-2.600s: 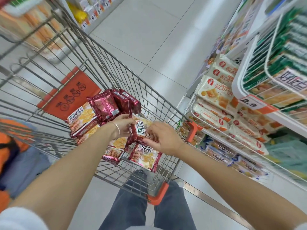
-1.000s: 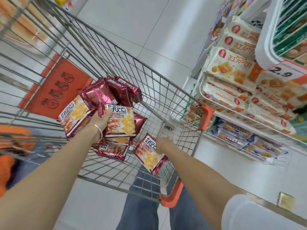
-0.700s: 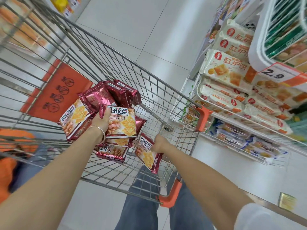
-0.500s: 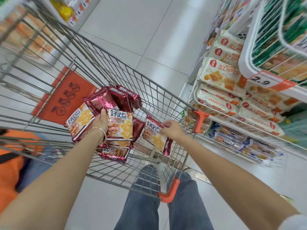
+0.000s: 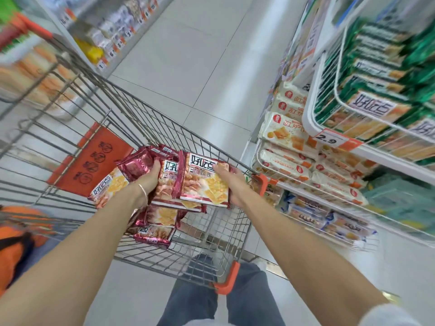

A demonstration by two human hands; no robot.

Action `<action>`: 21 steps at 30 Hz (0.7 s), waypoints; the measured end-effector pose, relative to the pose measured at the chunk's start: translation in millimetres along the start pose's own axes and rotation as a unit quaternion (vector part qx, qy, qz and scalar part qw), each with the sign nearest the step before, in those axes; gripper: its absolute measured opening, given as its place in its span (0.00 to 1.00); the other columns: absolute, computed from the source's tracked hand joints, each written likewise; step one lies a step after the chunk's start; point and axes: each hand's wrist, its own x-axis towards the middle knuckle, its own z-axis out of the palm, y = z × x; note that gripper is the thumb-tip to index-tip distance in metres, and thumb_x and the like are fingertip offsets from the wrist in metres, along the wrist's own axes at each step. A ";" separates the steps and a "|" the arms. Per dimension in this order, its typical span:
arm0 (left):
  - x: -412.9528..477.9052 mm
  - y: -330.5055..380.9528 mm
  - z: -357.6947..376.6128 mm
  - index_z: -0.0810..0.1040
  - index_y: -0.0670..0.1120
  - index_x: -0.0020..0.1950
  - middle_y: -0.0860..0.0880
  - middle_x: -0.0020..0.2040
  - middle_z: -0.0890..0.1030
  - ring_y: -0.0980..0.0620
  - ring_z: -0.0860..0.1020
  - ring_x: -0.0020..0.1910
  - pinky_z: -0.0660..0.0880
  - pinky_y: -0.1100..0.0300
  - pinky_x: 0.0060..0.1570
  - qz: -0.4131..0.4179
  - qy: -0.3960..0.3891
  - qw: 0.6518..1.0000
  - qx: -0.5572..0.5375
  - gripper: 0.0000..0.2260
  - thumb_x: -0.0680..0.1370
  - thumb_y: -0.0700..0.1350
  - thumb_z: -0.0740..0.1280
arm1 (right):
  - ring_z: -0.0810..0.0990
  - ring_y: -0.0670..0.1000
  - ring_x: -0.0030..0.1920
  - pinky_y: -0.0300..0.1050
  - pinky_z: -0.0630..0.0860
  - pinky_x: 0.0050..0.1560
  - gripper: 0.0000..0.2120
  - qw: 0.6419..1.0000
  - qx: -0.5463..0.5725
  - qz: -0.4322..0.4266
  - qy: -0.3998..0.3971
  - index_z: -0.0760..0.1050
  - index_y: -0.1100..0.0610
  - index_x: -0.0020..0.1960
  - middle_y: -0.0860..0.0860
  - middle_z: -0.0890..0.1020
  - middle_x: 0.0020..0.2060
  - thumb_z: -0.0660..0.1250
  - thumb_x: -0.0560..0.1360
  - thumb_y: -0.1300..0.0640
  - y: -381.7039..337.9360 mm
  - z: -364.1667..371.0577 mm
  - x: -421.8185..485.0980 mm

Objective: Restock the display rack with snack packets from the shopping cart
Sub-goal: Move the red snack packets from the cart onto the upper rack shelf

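Left hand [image 5: 147,182]: I see it curled round a bundle of packets [image 5: 168,177], maroon wrappers with cracker pictures, held face up above the shopping cart [image 5: 164,114].
Right hand [image 5: 231,182]: it grips the right edge of the front packet [image 5: 204,182], thumb on the upper corner and fingers underneath.
Hands together: close, joined through the bundle, with only the front packet's width between them.
Just changed: half a second ago the right hand carried that packet apart from the left hand's bundle. Now it is laid against the front of the bundle, overlapping the packet behind it.
View: my camera has tipped up, and the blur on the shelves tells me the head is turning.
Left in the cart: loose packets [image 5: 155,229] lie below the left wrist, and another [image 5: 108,187] sits just to the left of it, beside the orange flap [image 5: 94,161].
Display rack [image 5: 308,109]: well to the right of the right hand. Its upper basket of green packets [image 5: 367,107] carries a price tag [image 5: 329,138], and cream packets [image 5: 284,132] fill the tier beneath.
What it means: I judge the gathering nearly done and the armful ready to carry right to the rack. No maroon stock shows there, so I cannot tell which basket takes it.
Risk: slick wrappers may fan out and slip.
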 end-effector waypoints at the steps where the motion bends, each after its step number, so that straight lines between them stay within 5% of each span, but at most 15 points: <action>1: -2.3 4.2 0.4 0.50 0.44 0.82 0.44 0.81 0.54 0.42 0.55 0.80 0.54 0.42 0.76 -0.004 -0.006 1.000 0.001 0.42 0.78 0.72 0.48 | 0.76 0.59 0.67 0.62 0.73 0.67 0.55 1.000 -0.008 -0.003 -0.010 0.55 0.61 0.76 0.58 0.74 0.69 0.82 0.61 0.43 -0.2 3.3 -0.8; 3: -4.9 12.8 1.0 0.57 0.44 0.80 0.40 0.78 0.64 0.40 0.66 0.75 0.63 0.40 0.73 -0.002 -0.032 0.999 0.003 0.48 0.72 0.77 0.50 | 0.74 0.58 0.69 0.64 0.69 0.70 0.69 1.000 -0.014 0.008 -0.023 0.49 0.54 0.81 0.56 0.71 0.73 0.83 0.51 0.34 -4.9 6.9 -9.1; 6: -17.4 30.3 7.2 0.72 0.45 0.69 0.40 0.59 0.83 0.40 0.82 0.57 0.78 0.42 0.58 0.012 -0.136 0.990 -0.042 0.49 0.63 0.82 0.53 | 0.85 0.53 0.52 0.54 0.83 0.50 0.50 0.998 0.027 0.007 -0.055 0.59 0.58 0.75 0.55 0.81 0.60 0.80 0.65 0.40 -19.1 3.0 -24.8; 8: -30.0 45.5 15.0 0.74 0.48 0.66 0.40 0.58 0.83 0.40 0.82 0.56 0.76 0.43 0.61 0.044 -0.182 0.982 -0.009 0.48 0.61 0.82 0.58 | 0.86 0.54 0.50 0.50 0.83 0.43 0.52 0.998 0.019 -0.020 -0.053 0.54 0.58 0.78 0.58 0.82 0.60 0.82 0.66 0.48 -29.8 -4.1 -36.9; 11: -54.6 70.9 33.2 0.74 0.45 0.69 0.39 0.57 0.84 0.41 0.82 0.56 0.73 0.42 0.65 0.079 -0.213 0.973 0.044 0.46 0.62 0.75 0.71 | 0.86 0.58 0.52 0.51 0.83 0.44 0.39 0.996 0.019 -0.059 -0.062 0.64 0.61 0.74 0.60 0.84 0.57 0.79 0.69 0.57 -53.3 -22.5 -63.4; 14: -83.2 93.2 64.0 0.80 0.41 0.61 0.40 0.49 0.86 0.43 0.84 0.45 0.81 0.48 0.53 0.126 -0.225 0.965 0.054 0.27 0.73 0.61 0.71 | 0.86 0.54 0.46 0.46 0.82 0.44 0.20 0.997 -0.003 -0.057 -0.044 0.76 0.63 0.65 0.56 0.86 0.49 0.73 0.75 0.57 -74.9 -50.2 -99.6; 16: -103.4 106.0 87.7 0.81 0.42 0.55 0.42 0.44 0.86 0.45 0.84 0.38 0.82 0.51 0.45 0.145 -0.241 0.958 0.058 0.21 0.75 0.58 0.71 | 0.86 0.53 0.48 0.47 0.82 0.50 0.22 0.996 0.001 -0.077 -0.035 0.78 0.62 0.64 0.55 0.86 0.50 0.75 0.74 0.54 -85.9 -71.8 -121.0; 19: -139.5 124.2 122.5 0.79 0.43 0.56 0.43 0.44 0.85 0.46 0.83 0.38 0.81 0.52 0.47 0.186 -0.273 0.942 0.066 0.28 0.62 0.57 0.77 | 0.83 0.55 0.58 0.56 0.74 0.67 0.31 0.993 -0.010 -0.112 0.016 0.80 0.58 0.61 0.53 0.86 0.54 0.82 0.64 0.46 -98.5 -110.9 -152.4; 21: -167.0 132.2 150.2 0.77 0.43 0.57 0.45 0.39 0.84 0.48 0.81 0.36 0.81 0.55 0.45 0.211 -0.287 0.931 0.084 0.25 0.65 0.54 0.76 | 0.84 0.57 0.57 0.57 0.77 0.65 0.31 0.988 0.008 -0.146 0.048 0.78 0.60 0.64 0.55 0.86 0.53 0.82 0.65 0.50 -106.6 -140.4 -179.5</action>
